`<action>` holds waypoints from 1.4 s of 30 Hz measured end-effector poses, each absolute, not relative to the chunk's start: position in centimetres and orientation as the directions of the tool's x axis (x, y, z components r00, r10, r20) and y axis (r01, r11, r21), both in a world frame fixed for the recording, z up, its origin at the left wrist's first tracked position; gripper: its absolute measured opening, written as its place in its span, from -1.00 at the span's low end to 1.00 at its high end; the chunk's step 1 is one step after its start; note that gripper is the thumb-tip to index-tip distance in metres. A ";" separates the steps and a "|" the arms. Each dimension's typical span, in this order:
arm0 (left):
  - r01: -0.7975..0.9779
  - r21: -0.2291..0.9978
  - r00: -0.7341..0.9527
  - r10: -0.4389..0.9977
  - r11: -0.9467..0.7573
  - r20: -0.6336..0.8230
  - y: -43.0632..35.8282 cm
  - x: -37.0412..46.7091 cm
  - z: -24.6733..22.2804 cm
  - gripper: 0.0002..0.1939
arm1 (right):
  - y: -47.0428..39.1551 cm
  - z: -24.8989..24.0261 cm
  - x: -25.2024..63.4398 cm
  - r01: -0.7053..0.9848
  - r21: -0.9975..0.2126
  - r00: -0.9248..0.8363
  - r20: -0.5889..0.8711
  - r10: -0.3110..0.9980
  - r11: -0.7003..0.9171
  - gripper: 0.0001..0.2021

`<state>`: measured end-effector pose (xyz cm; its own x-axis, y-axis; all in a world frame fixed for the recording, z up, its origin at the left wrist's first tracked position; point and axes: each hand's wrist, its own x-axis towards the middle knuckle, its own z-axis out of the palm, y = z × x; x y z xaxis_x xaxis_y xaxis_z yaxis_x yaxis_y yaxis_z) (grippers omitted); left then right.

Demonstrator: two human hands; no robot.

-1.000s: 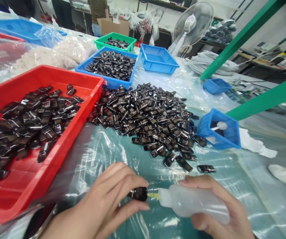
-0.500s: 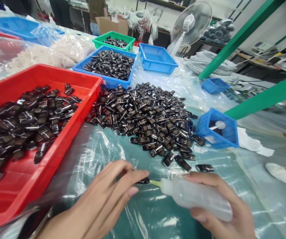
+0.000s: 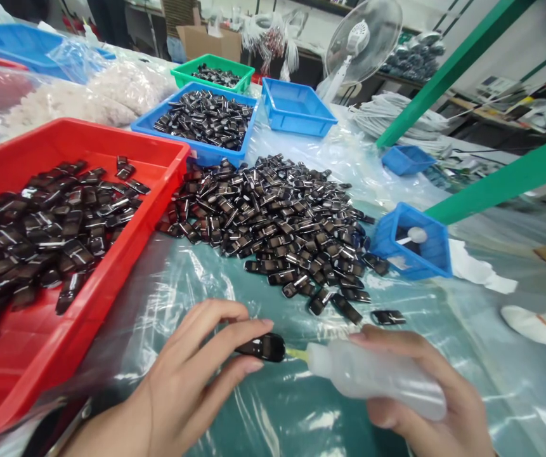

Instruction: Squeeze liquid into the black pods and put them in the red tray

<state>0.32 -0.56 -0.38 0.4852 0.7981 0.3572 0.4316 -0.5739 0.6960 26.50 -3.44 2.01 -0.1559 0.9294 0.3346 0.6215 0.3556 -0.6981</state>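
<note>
Between the thumb and fingers of my left hand (image 3: 206, 374) is a small glossy black plastic piece (image 3: 267, 347), its rounded end pointing right. My right hand (image 3: 429, 393) is wrapped round a translucent white squeeze bottle (image 3: 377, 374), held on its side. The bottle's thin yellowish nozzle (image 3: 297, 355) points left and meets, or nearly meets, the end of the piece; I cannot tell if they touch. Just beyond my hands spreads a large heap of similar black pieces (image 3: 277, 216). One loose piece (image 3: 388, 317) lies close above my right hand.
A red tray (image 3: 125, 254) with black pieces stands at the left. Behind the heap are a filled blue tray (image 3: 191, 152), a green tray (image 3: 177, 77) and another blue tray (image 3: 301, 124). At right are a small blue bin (image 3: 413, 266), green posts (image 3: 501, 178) and a white cloth item (image 3: 532, 325).
The black piece has turned in my left hand, so more of its broad face shows. My left thumb and index finger are further apart. The bottle has barely moved. The view has shifted slightly.
</note>
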 end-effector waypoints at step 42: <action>0.499 0.720 0.464 0.850 -0.483 0.249 -1.1 -0.1 -0.9 -0.70 | -0.2 0.2 23.4 0.615 -0.753 -0.126 0.201 0.971 0.236 -0.46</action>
<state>-0.14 -1.06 -0.88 0.4635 0.8504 0.2489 0.4991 -0.4827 0.7197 23.45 -0.20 0.16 -0.1264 0.9713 0.2014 0.6147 0.2360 -0.7526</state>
